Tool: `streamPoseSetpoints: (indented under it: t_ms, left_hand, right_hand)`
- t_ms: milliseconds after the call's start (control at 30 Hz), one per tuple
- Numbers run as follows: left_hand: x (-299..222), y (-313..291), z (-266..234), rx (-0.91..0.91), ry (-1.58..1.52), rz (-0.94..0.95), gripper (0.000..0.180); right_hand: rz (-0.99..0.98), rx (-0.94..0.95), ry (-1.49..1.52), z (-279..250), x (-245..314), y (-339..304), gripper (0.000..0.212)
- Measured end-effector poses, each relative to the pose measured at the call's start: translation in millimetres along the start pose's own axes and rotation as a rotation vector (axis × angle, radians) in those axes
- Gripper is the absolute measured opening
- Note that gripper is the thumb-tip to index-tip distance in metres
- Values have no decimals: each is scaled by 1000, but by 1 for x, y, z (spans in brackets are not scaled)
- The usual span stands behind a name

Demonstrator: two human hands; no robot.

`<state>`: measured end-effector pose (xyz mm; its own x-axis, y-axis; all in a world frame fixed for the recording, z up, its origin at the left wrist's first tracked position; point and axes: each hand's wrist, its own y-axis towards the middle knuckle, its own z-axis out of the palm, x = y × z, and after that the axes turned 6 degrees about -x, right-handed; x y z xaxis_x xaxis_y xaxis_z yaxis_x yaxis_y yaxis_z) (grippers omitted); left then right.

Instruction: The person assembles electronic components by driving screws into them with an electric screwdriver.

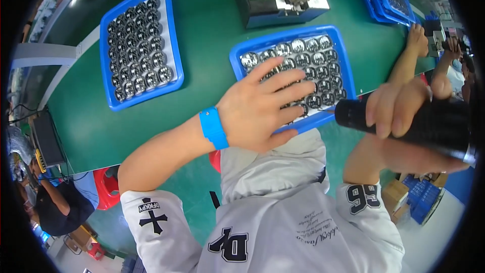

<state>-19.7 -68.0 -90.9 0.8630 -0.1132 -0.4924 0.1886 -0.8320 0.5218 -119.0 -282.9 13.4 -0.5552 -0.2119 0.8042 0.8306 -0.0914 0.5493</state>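
On green table [204, 25], blue trays [288, 35], red stool [105, 188]

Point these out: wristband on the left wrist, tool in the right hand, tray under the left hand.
Black cylindrical tool [440, 127]: head view, on the side of its barrel.
Blue tray [346, 61]: head view, on its right-side rim.
Blue wristband [213, 128]: head view, middle of the band.
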Motion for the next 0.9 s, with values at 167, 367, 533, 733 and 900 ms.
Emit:
streamPoseSetpoints:
  t_ms: [167,367,533,733,900]
  left_hand:
    - [2,-4,3,-37,-4,-13,35]
    - [0,0,4,-44,6,-8,35]
    - [1,-3,6,-46,9,-5,36]
    - [0,-2,5,-34,21,-7,38]
    - [0,-3,5,-31,31,-10,38]
  right_hand:
    - [82,-329,-15,29,-12,-32,107]
    - [107,-271,51,29,-27,-36,113]
    - [153,-371,53,31,-35,-39,115]
    - [114,-316,-11,28,-37,-39,114]
    - [63,-102,67,29,-35,-39,59]
